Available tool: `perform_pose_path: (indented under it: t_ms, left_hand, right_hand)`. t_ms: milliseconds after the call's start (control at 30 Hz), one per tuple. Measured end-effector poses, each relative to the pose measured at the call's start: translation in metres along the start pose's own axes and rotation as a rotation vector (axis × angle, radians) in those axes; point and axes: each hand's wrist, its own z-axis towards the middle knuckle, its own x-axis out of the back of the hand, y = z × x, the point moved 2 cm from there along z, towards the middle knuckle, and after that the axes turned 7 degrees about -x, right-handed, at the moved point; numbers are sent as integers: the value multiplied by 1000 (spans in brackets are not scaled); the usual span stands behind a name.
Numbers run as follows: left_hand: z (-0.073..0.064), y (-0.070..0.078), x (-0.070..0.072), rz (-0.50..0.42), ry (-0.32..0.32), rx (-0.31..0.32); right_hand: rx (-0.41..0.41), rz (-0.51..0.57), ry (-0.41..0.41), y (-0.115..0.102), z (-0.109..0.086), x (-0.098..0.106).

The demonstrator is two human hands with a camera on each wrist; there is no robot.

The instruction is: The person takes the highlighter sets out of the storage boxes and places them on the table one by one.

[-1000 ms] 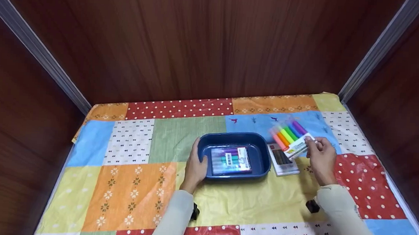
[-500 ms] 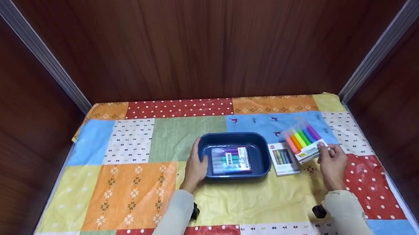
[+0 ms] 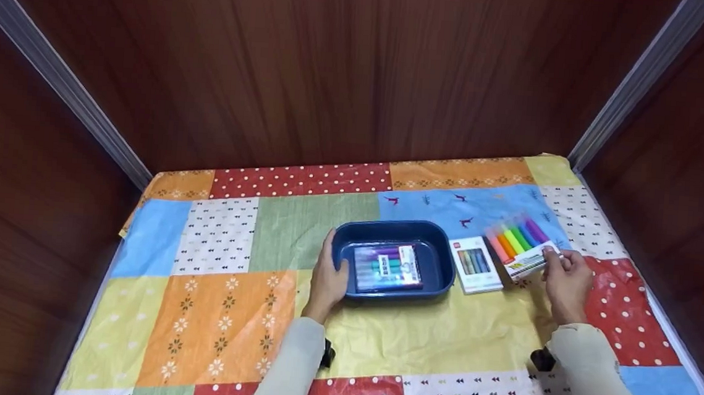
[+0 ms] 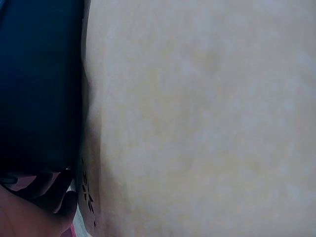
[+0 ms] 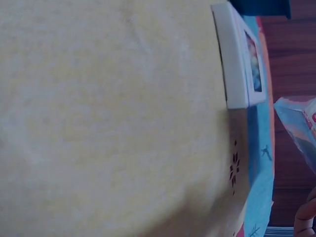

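Observation:
My left hand [image 3: 328,282] grips the left end of a dark blue plastic tray [image 3: 438,260], thumb over the rim and fingers along the outside. Inside the tray lies a clear pack of purple and teal markers [image 3: 388,268]. My right hand [image 3: 569,286] pinches the white card end of a pack of rainbow-coloured highlighters [image 3: 519,241], held over the cloth to the right. Between tray and highlighters lies a white box [image 3: 476,267] with a window showing coloured sticks. In the right wrist view, only a corner of the highlighter pack [image 5: 296,121] and some fingers [image 5: 304,216] show.
A patchwork-patterned cloth [image 3: 219,331] covers the table. Dark wood-grain panels [image 3: 360,74] enclose it at the back and both sides, joined by metal corner posts [image 3: 639,75].
My right hand has moved right and slightly toward me with the highlighter pack, uncovering the white box. My left hand and the tray have stayed in place.

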Motion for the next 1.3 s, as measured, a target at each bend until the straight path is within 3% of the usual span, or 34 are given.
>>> perform_pose_path:
  t_ms: [367,767,1067,1300]
  left_hand:
    - [1,0,0,-10,-1,4]
    - [0,1,0,-20,-6,1]
    - [1,-1,-1,-16,-13,21]
    - [1,-2,-1,-21,-15,7]
  right_hand:
    - [-65,-139,22,11,6,9]
    - [-190,-402,30,17,11,21]
    - [-234,-439,47,19,10,24]
    - [-317,-448,14,19,8,29]
